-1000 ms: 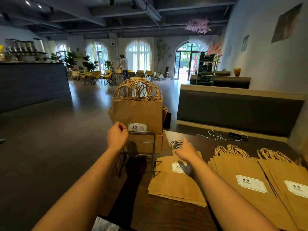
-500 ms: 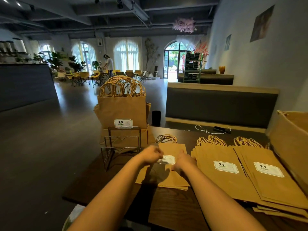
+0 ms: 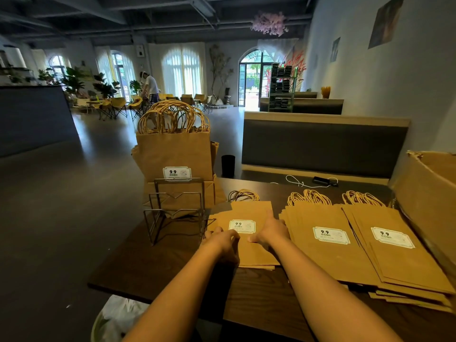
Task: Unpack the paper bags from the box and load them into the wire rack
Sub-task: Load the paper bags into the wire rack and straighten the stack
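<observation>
Paper bags (image 3: 243,233) lie flat in a small stack under both palms, left hand (image 3: 223,240) curled at the near-left edge, right hand (image 3: 270,230) spread flat; lift them together, upright, into the wire rack (image 3: 176,208) just left.

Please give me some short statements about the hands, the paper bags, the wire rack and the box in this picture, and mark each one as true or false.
1. Both hands rest on the small pile of flat bags beside the wire rack. True: the left hand and the right hand are on it.
2. The wire rack holds no bags. False: upright bags stand in its back part; only the front slots are bare.
3. The cardboard box stands at the left end of the table. False: it is at the right edge.
4. Two more piles of flat bags lie between the hands and the box. True.
5. The bags carry a white label. True.
</observation>
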Motion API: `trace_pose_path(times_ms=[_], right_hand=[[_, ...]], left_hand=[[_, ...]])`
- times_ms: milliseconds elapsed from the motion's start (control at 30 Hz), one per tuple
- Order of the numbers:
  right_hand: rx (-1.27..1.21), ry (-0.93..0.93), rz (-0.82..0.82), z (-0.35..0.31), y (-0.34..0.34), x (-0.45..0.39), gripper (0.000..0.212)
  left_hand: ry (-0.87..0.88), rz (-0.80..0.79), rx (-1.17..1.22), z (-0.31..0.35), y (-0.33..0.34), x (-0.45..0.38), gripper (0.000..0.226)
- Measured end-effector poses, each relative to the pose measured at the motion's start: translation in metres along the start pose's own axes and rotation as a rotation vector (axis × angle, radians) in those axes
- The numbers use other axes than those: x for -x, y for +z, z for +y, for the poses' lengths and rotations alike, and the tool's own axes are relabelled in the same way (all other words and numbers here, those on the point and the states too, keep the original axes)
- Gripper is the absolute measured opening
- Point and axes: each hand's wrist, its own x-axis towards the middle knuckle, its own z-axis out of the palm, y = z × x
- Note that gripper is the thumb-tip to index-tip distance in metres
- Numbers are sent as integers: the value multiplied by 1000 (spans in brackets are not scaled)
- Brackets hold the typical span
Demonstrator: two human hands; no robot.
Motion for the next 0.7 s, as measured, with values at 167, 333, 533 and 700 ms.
trace_pose_path(times_ms=[167,333,533,700], right_hand=[[24,-31,35,-3,-2,0,113],[90,-51,57,-10,-1,0,113],[-47,-42,52,-13,-8,-6,112],[-507,44,-82,-3,-24,-11,99]], left_hand=[[-9,13,1,3,2,-1,81],[-22,14,4,5,4,-3,77],[-21,7,18,7,0,-2,78],[-14,44,23,4,2,0,80]])
